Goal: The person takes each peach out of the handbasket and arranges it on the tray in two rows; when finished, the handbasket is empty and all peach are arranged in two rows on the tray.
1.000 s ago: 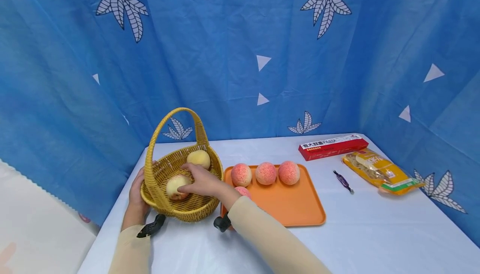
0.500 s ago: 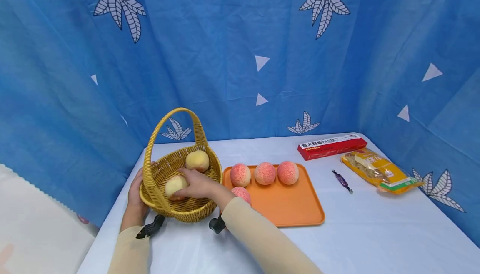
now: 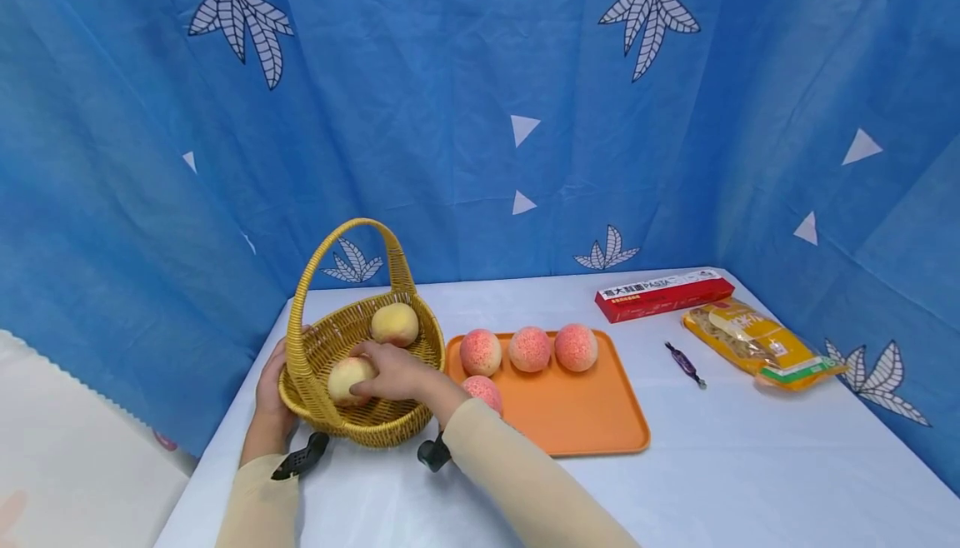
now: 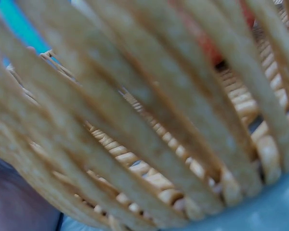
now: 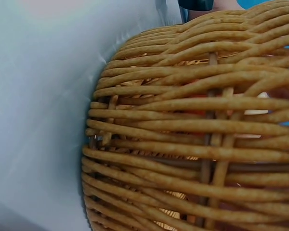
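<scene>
On the left of the table, in the head view, stands a golden wicker basket (image 3: 382, 433) with a tall arched handle. Two pale yellow peaches lie inside it, one at the back (image 3: 395, 324) and one nearer the front (image 3: 347, 379). My right hand (image 3: 395, 375) reaches over the basket's right rim and holds the front peach, fingers on its far side and thumb on its near right. My left hand (image 3: 272, 381) grips the basket's left side, some fingers hidden behind the handle. Both wrist views are filled by basket weave (image 4: 149, 144), (image 5: 183, 115), with neither hand's fingers showing.
Right of the basket, an orange tray (image 3: 570, 423) bears several pinkish-red peaches (image 3: 529, 349). Farther right lie a red pasta box (image 3: 664, 295), a purple-wrapped candy (image 3: 684, 363) and a yellow pasta bag (image 3: 761, 344). A blue curtain (image 3: 480, 156) hangs behind the white table (image 3: 712, 465).
The front peach has turned in my right hand: its reddish underside has gone from sight and more pale skin shows. My right hand has shifted slightly left; my left hand stays at the basket.
</scene>
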### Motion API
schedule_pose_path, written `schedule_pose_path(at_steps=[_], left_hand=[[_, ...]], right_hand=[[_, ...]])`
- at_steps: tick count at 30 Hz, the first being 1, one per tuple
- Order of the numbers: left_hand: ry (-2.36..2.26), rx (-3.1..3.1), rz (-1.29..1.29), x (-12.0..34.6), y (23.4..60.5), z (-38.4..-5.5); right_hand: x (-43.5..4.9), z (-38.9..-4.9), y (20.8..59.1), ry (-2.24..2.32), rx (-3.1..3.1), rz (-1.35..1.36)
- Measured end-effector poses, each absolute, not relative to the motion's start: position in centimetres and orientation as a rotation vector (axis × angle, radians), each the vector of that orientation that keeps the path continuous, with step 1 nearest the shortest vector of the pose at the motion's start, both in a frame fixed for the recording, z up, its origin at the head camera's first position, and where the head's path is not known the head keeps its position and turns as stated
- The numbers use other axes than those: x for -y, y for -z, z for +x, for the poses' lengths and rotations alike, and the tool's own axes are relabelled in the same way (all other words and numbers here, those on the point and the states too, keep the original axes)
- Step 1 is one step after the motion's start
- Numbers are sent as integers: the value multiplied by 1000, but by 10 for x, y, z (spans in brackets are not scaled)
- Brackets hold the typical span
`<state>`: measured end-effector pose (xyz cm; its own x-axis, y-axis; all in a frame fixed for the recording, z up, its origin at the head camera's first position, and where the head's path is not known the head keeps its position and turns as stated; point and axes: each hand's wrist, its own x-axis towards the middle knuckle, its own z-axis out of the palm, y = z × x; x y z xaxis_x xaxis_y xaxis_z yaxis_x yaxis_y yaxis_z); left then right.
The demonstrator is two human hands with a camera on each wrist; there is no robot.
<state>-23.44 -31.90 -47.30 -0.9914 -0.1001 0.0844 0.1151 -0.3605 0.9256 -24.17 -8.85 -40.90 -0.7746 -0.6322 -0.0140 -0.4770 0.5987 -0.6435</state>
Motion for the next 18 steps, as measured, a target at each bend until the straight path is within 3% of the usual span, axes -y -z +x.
schedule_pose_path(at_steps=[18], left_hand=[[2504,1659,-70,320,475,-230]], right_hand=[[87,-236,413,980,-2593,-936]])
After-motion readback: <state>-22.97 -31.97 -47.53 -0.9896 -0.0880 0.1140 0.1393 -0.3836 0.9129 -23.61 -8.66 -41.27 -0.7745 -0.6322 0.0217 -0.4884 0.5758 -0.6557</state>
